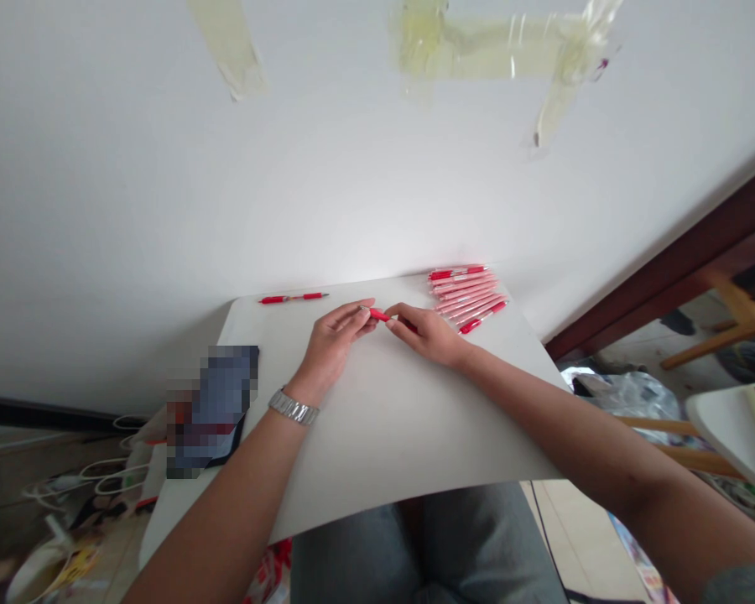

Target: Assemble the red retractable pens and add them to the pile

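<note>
A red pen (378, 315) is held above the white table, between my two hands. My left hand (330, 342), with a metal watch at the wrist, is closed with its fingertips on the pen's left end. The fingers of my right hand (433, 335) pinch the right end and hide part of it. Another red pen (294, 298) lies by itself near the table's back edge, beyond my left hand. Several pinkish-red pens (462, 291) lie side by side at the back right, with a solid red pen (484, 317) along their near side.
The white table (390, 436) stands against a wall (327, 184) with strips of yellowed tape. On its left edge lies a dark, pixelated flat object (223, 403). White cables (110, 470) hang at the left. A wooden chair (723, 315) is off to the right.
</note>
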`<state>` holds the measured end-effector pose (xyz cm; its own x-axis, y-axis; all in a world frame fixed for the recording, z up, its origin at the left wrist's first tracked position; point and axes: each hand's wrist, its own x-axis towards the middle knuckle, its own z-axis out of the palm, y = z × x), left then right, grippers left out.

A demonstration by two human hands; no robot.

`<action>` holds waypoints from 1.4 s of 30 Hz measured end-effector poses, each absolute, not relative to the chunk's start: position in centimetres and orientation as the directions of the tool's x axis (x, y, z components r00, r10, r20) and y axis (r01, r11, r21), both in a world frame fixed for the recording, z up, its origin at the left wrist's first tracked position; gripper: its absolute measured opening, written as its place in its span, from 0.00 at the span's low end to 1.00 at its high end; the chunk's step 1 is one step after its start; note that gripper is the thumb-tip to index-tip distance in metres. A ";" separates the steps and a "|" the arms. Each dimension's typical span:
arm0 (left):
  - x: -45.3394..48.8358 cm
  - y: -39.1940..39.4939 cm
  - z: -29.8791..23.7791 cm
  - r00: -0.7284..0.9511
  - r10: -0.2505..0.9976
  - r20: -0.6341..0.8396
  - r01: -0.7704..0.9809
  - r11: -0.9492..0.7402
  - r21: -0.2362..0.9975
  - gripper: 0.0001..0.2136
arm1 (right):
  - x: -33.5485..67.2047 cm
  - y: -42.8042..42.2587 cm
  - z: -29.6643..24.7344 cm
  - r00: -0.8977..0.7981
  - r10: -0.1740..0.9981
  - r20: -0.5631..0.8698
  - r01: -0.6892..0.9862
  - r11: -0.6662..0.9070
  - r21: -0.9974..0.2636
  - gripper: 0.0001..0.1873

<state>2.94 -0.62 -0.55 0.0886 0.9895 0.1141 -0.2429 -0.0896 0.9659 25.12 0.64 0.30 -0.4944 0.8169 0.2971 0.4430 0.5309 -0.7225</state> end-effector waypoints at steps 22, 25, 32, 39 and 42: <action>3.3 -0.7 -0.6 0.074 0.990 0.124 -0.139 -0.112 0.984 0.20 | 25.2 1.0 -0.3 -0.556 0.776 0.298 0.486 0.594 -0.641 0.16; 3.5 -0.7 -0.4 0.063 0.992 0.113 -0.144 -0.103 0.984 0.20 | 25.2 1.1 -0.4 -0.527 0.795 0.299 0.509 0.577 -0.639 0.14; 3.5 -0.9 -0.1 0.087 0.989 0.116 -0.159 -0.101 0.982 0.21 | 25.1 1.0 -0.3 -0.498 0.816 0.293 0.496 0.545 -0.676 0.12; 3.2 -0.8 -0.2 0.107 0.982 0.153 -0.148 -0.137 0.980 0.20 | 25.1 0.9 -0.3 -0.475 0.826 0.303 0.504 0.538 -0.676 0.13; 3.3 -0.7 -0.3 0.096 0.982 0.162 -0.148 -0.147 0.978 0.19 | 25.1 1.0 -0.3 -0.485 0.818 0.308 0.503 0.549 -0.667 0.17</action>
<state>3.29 -0.75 -0.29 0.0958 0.9821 0.1620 -0.1478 -0.1469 0.9780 25.15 0.98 -0.25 -0.4849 0.8185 0.3081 0.5029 0.5492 -0.6674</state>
